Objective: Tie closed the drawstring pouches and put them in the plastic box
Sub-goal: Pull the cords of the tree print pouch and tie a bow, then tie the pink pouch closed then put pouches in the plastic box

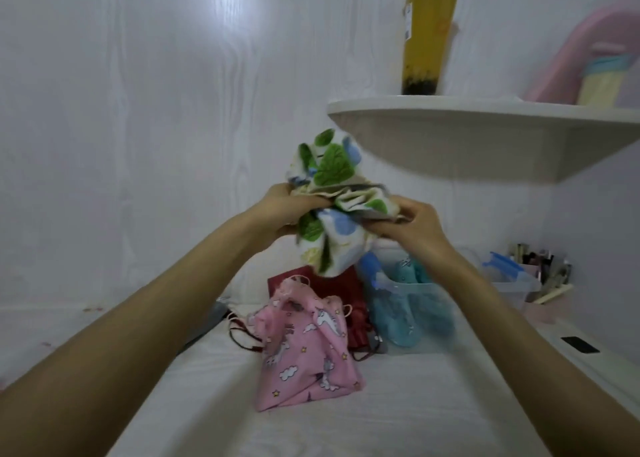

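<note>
Both grips clutch the leaf-print pouch [329, 200] at mid-frame: left hand [291, 211] and right hand [408, 224] pinch its bunched neck from opposite sides, body hanging below. Lower right of it stands the plastic box [433, 304], nearer the right hand, already holding a blue pouch [412, 314]. A pink pouch [304, 349] lies on the white bed [415, 404]; a shelf [467, 134] juts out at upper right.

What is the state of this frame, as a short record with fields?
held: leaf-print pouch, lifted above the surface
left hand: grips the pouch's left side
right hand: pinches the pouch's right side
waiting: pink pouch on the white surface, dark red pouch behind it
box: clear plastic, open, blue pouch inside
shelf: yellow drink cup
</note>
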A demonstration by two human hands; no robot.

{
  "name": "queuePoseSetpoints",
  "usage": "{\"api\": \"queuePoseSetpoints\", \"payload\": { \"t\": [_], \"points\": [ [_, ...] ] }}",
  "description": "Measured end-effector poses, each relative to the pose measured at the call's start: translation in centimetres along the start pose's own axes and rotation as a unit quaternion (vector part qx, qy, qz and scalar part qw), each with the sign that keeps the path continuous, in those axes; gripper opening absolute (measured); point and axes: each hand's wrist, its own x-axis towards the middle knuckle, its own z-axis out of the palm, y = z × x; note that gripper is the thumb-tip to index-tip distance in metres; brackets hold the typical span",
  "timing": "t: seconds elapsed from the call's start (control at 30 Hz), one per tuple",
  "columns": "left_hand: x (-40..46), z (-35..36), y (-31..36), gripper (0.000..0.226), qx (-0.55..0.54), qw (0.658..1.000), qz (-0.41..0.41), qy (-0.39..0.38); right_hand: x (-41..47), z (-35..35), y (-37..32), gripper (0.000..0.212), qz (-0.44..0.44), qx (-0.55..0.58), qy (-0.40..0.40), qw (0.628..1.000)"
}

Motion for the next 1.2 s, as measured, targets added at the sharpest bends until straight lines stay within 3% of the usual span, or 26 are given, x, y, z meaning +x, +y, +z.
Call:
{"api": "queuePoseSetpoints", "payload": {
  "t": [0.13,0.23,0.27,0.3,0.37,0.4,0.43,0.5,0.57,0.6,0.7,0.77,0.87,0.93,1.0,1.1,1.2],
  "points": [
    [4.0,8.0,0.4,0.035,-0.075,0.996,0.022,-0.048,1.7,-7.0,1.6,0.034,-0.056,-0.123,0.138,0.981],
    [5.8,12.7,-1.1,0.040,-0.019,0.999,0.036,-0.024,1.7,-10.0,4.8,0.030,-0.088,-0.218,0.214,0.948],
    [5.9,13.5,-1.8,0.042,0.024,0.998,0.012,-0.060,1.4,-10.5,5.9,0.026,-0.071,-0.249,0.217,0.941],
    [5.9,14.0,-2.3,0.046,0.094,0.986,-0.033,-0.131,1.1,-11.1,7.0,0.020,-0.031,-0.286,0.177,0.941],
    [6.2,13.6,-3.8,0.061,0.291,0.917,-0.115,-0.248,0.4,-11.7,8.6,0.012,0.112,-0.392,-0.056,0.911],
    [6.6,13.0,-4.5,0.068,0.356,0.895,-0.114,-0.242,0.4,-12.0,8.9,0.017,0.166,-0.400,-0.154,0.888],
    [6.9,12.3,-4.9,0.074,0.387,0.893,-0.084,-0.214,0.7,-12.2,8.7,0.025,0.198,-0.360,-0.193,0.891],
    [7.0,11.5,-5.3,0.069,0.401,0.900,0.044,-0.163,1.8,-11.8,7.7,0.036,0.225,-0.234,-0.146,0.934],
    [7.0,11.9,-5.9,0.049,0.446,0.867,0.105,-0.195,2.9,-10.9,7.8,0.034,0.230,-0.230,-0.133,0.936],
    [7.3,12.3,-6.6,0.045,0.502,0.829,0.088,-0.230,3.3,-10.1,8.4,0.033,0.237,-0.256,-0.175,0.921],
    [8.5,13.8,-8.2,0.049,0.620,0.731,-0.013,-0.284,3.4,-8.8,10.5,0.042,0.314,-0.404,-0.306,0.803],
    [9.2,14.6,-7.8,0.046,0.620,0.723,-0.039,-0.301,3.7,-8.4,10.3,0.041,0.377,-0.436,-0.338,0.745],
    [10.8,15.9,-8.2,0.046,0.587,0.741,-0.100,-0.311,4.1,-7.5,10.3,0.041,0.423,-0.427,-0.356,0.716],
    [11.0,16.2,-8.5,0.046,0.578,0.751,-0.127,-0.292,4.2,-7.4,11.3,0.044,0.380,-0.465,-0.320,0.733],
    [10.7,16.1,-8.7,0.045,0.565,0.777,-0.113,-0.252,4.0,-7.8,12.2,0.037,0.310,-0.459,-0.239,0.797],
    [9.3,15.2,-8.7,0.044,0.546,0.812,-0.005,-0.205,2.4,-8.6,12.0,0.019,0.171,-0.403,-0.062,0.897],
    [7.5,13.1,-9.1,0.037,0.475,0.860,0.106,-0.153,0.3,-8.5,11.2,0.013,0.080,-0.379,0.031,0.922]
  ]
}}
